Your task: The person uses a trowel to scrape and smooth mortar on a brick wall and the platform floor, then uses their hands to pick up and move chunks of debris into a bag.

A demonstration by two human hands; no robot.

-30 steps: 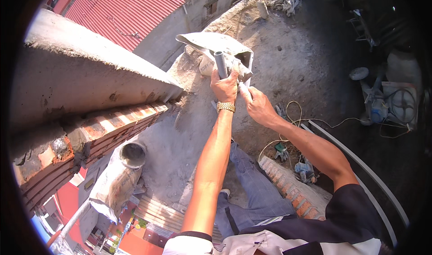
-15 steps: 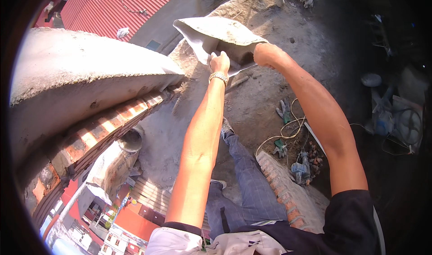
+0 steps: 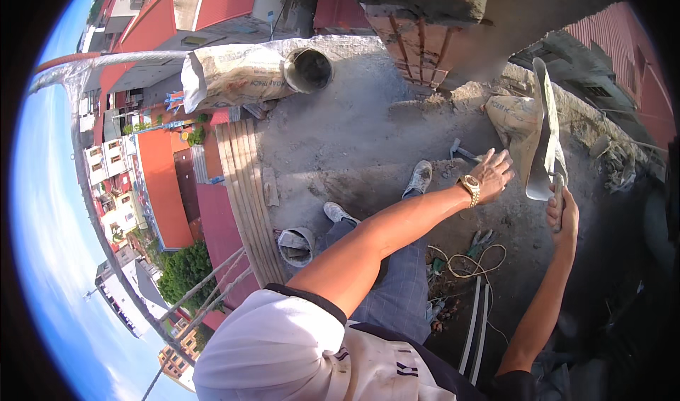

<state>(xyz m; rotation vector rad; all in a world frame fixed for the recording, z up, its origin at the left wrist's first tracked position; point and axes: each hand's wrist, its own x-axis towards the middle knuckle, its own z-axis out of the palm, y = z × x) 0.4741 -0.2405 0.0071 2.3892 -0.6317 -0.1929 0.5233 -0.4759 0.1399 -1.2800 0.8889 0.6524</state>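
Note:
My right hand (image 3: 564, 215) is closed round the wooden handle of a large trowel (image 3: 544, 135). The metal blade stands nearly edge-on and points away from me. To its left my left hand (image 3: 494, 175) hangs open, fingers apart and holding nothing, with a gold watch (image 3: 470, 186) on the wrist. A tan printed sack (image 3: 511, 122) sits on the ground just beyond both hands, partly covered by the blade. Beside my left fingers lies a small T-shaped tool (image 3: 462, 150), perhaps a hammer.
A brick pillar (image 3: 418, 40) rises ahead. Farther left, a bucket (image 3: 309, 70) touches a printed sack (image 3: 241, 75). Another bucket (image 3: 296, 245) stands near my feet, beside wooden planks (image 3: 248, 196). A cable (image 3: 489, 268) and two metal strips (image 3: 476, 323) lie at the right. Ropes run along the left drop.
My view has swung left. Both hands were at a pale, sack-like thing with a dark inside; now my left hand is free and my right grips the trowel handle.

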